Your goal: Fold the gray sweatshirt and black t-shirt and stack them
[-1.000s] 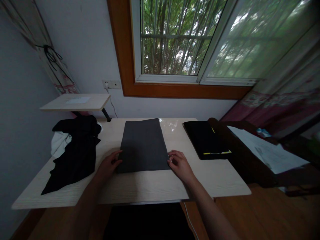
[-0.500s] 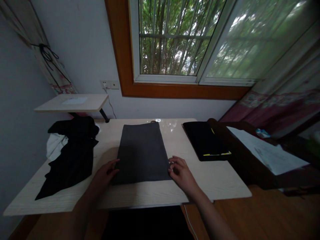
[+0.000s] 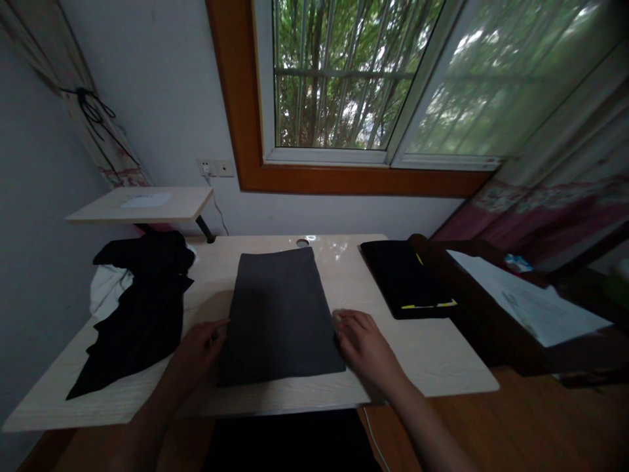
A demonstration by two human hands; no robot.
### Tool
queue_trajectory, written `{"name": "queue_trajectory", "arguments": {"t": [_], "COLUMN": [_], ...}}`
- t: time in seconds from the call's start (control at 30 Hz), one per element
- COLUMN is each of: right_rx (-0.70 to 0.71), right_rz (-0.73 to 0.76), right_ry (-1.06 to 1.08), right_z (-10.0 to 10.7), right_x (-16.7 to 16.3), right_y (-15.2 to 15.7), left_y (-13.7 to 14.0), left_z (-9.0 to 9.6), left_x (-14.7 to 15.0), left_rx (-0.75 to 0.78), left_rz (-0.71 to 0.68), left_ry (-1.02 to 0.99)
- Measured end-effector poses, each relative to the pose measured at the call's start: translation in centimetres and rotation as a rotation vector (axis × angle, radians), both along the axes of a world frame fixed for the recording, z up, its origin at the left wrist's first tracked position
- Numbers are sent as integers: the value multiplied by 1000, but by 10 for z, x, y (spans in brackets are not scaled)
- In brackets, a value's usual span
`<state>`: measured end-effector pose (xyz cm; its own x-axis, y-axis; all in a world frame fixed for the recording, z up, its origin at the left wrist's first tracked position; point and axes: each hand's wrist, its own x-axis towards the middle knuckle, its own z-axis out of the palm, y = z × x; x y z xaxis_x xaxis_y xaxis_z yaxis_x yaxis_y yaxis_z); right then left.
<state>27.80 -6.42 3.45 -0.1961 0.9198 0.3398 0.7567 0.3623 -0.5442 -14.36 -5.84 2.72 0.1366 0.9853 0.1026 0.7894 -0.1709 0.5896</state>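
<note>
Cloth (image 3: 278, 314), dark grey, flat between hands (image 3: 366, 344).

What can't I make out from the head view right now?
All in the head view:
Left hand and right hand: whether either pinches the gray sheet; fingers and shadow obscure contact.
Gray sheet's underside: hidden by its upper face.
White cloth: partly covered by black cloth.
Shelf paper: any writing too small.
Right forearm: cut off by bottom edge.
</note>
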Motion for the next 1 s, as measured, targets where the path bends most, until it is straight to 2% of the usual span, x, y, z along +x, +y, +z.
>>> {"name": "queue_trajectory", "arguments": {"t": [0.1, 0.17, 0.23, 0.37, 0.5, 0.73, 1.0], "right_rx": [49, 82, 93, 83, 82, 27, -68], "right_rz": [-21, 8, 55, 115, 126, 85, -4], "right_ry": [5, -8, -44, -118, -197, -210, -225], "right_z": [6, 8, 6, -3, -18, -37, -45], "right_x": [-17, -35, -55, -92, -110, -101, -53], "right_y": [15, 29, 44, 77, 104, 129, 136], "left_y": [15, 26, 39, 66, 92, 114, 124], "left_z": [7, 10, 10, 4, -9, -24, -23], "left_x": [17, 36, 56, 91, 108, 103, 82], "left_rx": [210, 287, 316, 304, 287, 249, 170], "left_rz": [-72, -146, -203, -188, -179, -169, -133], "left_ry": [98, 175, 277, 415, 470, 466, 418]}}
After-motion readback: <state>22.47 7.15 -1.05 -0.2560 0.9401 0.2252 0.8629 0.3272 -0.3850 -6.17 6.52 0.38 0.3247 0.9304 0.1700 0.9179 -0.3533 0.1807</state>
